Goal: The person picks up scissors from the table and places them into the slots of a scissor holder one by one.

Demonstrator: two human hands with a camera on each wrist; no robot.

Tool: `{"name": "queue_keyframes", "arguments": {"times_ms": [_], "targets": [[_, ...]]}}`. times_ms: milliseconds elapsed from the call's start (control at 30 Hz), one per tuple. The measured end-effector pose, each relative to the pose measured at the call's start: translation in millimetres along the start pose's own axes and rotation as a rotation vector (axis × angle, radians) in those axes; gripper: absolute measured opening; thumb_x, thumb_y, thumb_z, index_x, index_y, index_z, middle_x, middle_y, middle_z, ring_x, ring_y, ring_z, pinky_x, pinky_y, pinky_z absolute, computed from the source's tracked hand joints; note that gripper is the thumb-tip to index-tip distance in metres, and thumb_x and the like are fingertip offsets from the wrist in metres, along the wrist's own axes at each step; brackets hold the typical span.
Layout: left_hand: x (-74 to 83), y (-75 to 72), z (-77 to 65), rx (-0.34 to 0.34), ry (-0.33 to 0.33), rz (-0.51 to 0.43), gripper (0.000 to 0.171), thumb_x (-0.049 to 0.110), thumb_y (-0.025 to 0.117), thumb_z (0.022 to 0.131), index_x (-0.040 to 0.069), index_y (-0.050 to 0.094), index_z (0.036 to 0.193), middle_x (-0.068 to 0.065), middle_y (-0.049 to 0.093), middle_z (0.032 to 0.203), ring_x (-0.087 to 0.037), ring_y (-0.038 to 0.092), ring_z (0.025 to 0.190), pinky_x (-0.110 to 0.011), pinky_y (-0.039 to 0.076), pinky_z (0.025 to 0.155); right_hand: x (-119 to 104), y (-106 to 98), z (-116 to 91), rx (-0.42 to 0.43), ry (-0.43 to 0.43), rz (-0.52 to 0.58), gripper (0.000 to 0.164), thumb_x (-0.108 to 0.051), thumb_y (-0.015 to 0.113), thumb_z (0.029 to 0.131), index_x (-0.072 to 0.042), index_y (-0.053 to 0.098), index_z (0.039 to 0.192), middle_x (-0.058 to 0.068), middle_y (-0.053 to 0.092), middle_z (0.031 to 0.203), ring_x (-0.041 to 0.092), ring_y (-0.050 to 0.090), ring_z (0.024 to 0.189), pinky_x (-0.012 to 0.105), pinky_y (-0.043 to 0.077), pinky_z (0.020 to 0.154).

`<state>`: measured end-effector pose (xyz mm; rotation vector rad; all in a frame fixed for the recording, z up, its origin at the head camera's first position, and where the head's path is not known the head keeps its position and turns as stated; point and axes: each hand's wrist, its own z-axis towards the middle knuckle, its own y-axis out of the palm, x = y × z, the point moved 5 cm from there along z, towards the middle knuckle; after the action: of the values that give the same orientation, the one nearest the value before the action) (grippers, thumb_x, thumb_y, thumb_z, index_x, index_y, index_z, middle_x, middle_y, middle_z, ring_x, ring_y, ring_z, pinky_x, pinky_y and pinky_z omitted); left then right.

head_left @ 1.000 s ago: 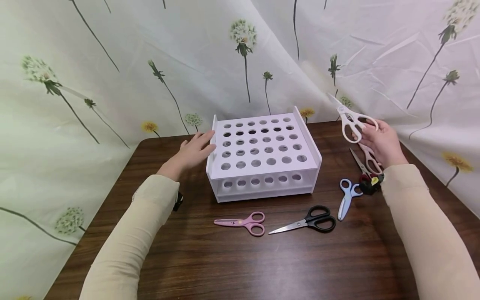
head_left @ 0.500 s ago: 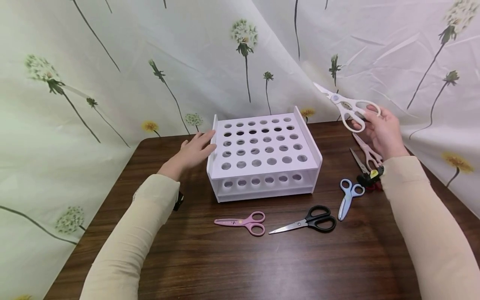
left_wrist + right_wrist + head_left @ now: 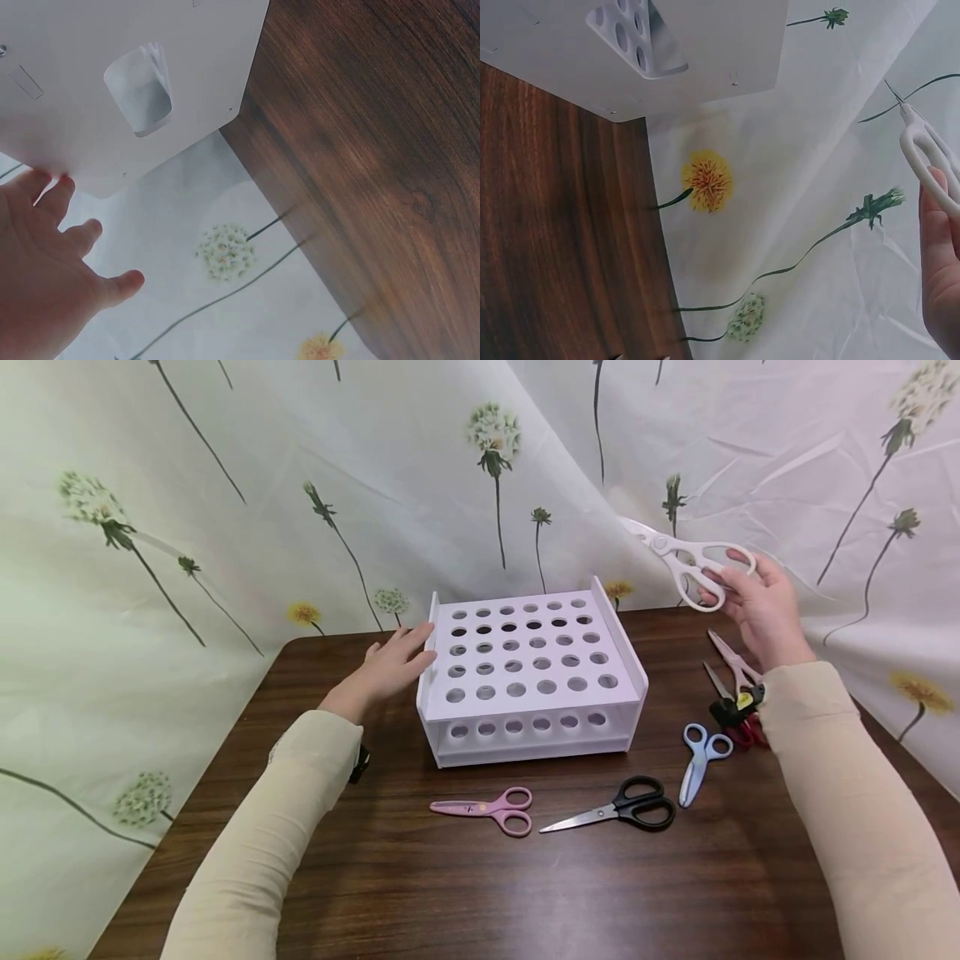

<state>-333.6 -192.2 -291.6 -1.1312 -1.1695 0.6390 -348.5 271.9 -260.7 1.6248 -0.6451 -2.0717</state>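
Observation:
White-handled scissors (image 3: 678,556) are held up in the air by my right hand (image 3: 768,610), right of the rack and above the table's back edge. Its fingers pinch one handle loop, and the blades point to the upper left. In the right wrist view the scissors (image 3: 922,146) show nearly edge-on at the right. A white rack (image 3: 517,702) with rows of round holes stands mid-table. My left hand (image 3: 386,668) touches the rack's left side panel with its fingertips, the fingers spread. In the left wrist view that panel (image 3: 202,75) has a cut-out slot.
On the brown table (image 3: 480,893) lie pink scissors (image 3: 483,807), black-handled scissors (image 3: 618,808), blue scissors (image 3: 697,768), red-handled scissors (image 3: 742,732) and pale pink scissors (image 3: 727,652) partly behind the right wrist. A flower-print cloth (image 3: 375,468) hangs behind the table.
My right hand has lifted the white scissors higher, and their blades have swung to the left. More of the pale pink scissors shows below. The left hand stays at the rack.

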Motion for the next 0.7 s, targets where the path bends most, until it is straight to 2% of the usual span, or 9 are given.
{"name": "queue_keyframes", "arguments": {"times_ms": [167, 333, 567, 700], "targets": [[0.7, 0.2, 0.1, -0.001, -0.002, -0.008, 0.058, 0.038, 0.032, 0.099, 0.014, 0.015, 0.149, -0.006, 0.015, 0.152, -0.027, 0.001, 0.138, -0.059, -0.003, 0.102, -2.5, 5.7, 3.1, -0.017, -0.011, -0.001, 0.029, 0.008, 0.058, 0.086, 0.001, 0.051, 0.113, 0.019, 0.061, 0.096, 0.023, 0.065, 0.082, 0.029, 0.053, 0.061], [1.2, -0.4, -0.3, 0.003, -0.005, -0.011, 0.057, 0.037, 0.032, 0.099, 0.015, 0.015, 0.149, -0.005, 0.016, 0.152, -0.027, 0.001, 0.138, -0.058, -0.003, 0.102, -4.2, 11.4, 5.0, -0.041, -0.018, 0.024, 0.022, 0.008, 0.056, 0.087, 0.004, 0.052, 0.108, 0.020, 0.064, 0.090, 0.024, 0.066, 0.080, 0.030, 0.053, 0.060], [1.1, 0.5, -0.6, 0.012, -0.005, -0.023, 0.058, 0.037, 0.033, 0.099, 0.015, 0.016, 0.149, -0.005, 0.016, 0.152, -0.026, 0.002, 0.138, -0.058, -0.003, 0.102, -6.1, 17.4, 5.9, -0.061, -0.041, -0.023, 0.019, 0.003, 0.057, 0.088, 0.004, 0.054, 0.107, 0.019, 0.067, 0.088, 0.022, 0.066, 0.079, 0.028, 0.053, 0.060], [0.6, 0.5, -0.4, 0.015, -0.008, -0.023, 0.057, 0.038, 0.033, 0.099, 0.016, 0.016, 0.149, -0.005, 0.016, 0.152, -0.026, 0.002, 0.138, -0.058, -0.003, 0.103, -7.2, 21.3, 7.0, -0.083, -0.056, -0.014, 0.018, 0.002, 0.055, 0.090, 0.004, 0.054, 0.107, 0.020, 0.065, 0.090, 0.025, 0.066, 0.079, 0.031, 0.054, 0.061]]}}
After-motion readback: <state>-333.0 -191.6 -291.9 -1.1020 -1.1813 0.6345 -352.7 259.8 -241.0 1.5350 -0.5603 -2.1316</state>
